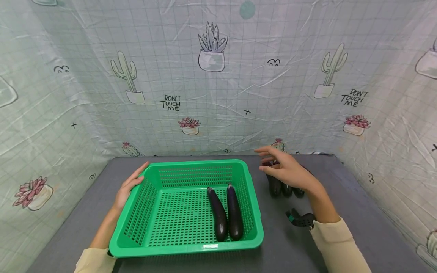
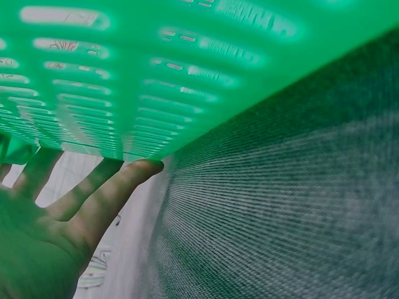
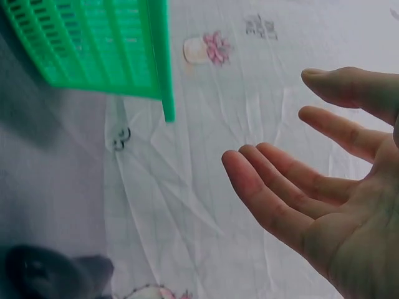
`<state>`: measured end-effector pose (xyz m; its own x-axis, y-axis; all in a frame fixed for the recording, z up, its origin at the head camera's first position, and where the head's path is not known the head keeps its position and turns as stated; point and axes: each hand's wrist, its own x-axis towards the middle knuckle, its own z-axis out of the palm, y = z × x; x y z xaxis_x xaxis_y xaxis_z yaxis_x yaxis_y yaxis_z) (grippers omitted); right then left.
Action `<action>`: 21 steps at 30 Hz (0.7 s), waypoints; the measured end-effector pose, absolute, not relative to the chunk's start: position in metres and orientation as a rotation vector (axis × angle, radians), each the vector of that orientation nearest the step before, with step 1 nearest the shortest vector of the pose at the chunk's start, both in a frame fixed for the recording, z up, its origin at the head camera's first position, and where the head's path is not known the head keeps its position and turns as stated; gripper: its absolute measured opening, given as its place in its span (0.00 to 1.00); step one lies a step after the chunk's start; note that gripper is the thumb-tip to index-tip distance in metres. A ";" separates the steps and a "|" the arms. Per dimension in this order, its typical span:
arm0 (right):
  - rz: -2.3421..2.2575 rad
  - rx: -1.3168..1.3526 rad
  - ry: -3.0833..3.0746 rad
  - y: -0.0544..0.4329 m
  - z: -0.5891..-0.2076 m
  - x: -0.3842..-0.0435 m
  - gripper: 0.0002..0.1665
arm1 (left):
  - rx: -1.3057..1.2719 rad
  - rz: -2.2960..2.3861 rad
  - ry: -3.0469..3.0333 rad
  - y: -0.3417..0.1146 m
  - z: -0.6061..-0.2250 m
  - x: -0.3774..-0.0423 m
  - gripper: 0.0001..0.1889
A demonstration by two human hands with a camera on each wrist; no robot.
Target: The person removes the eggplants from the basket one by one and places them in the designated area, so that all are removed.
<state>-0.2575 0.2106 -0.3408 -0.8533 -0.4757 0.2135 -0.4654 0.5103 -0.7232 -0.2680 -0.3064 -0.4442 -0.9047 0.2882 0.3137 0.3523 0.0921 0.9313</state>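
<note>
Two dark purple eggplants (image 1: 217, 214) lie side by side in the right half of a green plastic basket (image 1: 186, 250). My left hand (image 1: 129, 187) rests against the basket's left side near the far corner, fingers extended along its rim. From the left wrist view, the spread fingers (image 2: 103, 193) reach up to the slotted wall. To the right of the basket, my right hand (image 1: 286, 167) hovers over more eggplants (image 1: 275, 187) on the table, partly hiding them. Its fingers are loosely bent and hold nothing; the right wrist view shows a bare palm (image 3: 368, 243).
The basket stands on a grey table (image 1: 273, 242). A cloth backdrop (image 1: 218, 91) printed with potted cacti hangs behind the table and along both sides. A black strap (image 1: 300, 219) is worn at the right wrist.
</note>
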 end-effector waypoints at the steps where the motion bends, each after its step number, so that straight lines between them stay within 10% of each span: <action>1: -1.297 -0.859 2.708 0.207 -0.341 -0.257 0.32 | -0.671 -1.983 -2.280 -0.306 -0.444 -0.268 0.29; 21: -1.104 -0.941 2.306 0.125 -0.326 -0.264 0.30 | -0.736 -2.168 -2.185 -0.306 -0.443 -0.266 0.29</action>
<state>-0.2641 0.1250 -0.3257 -0.6856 -0.7240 -0.0753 -0.3954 0.4573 -0.7966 -0.2659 -0.3056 -0.4433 -0.8915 0.3373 0.3024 0.3051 -0.0464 0.9512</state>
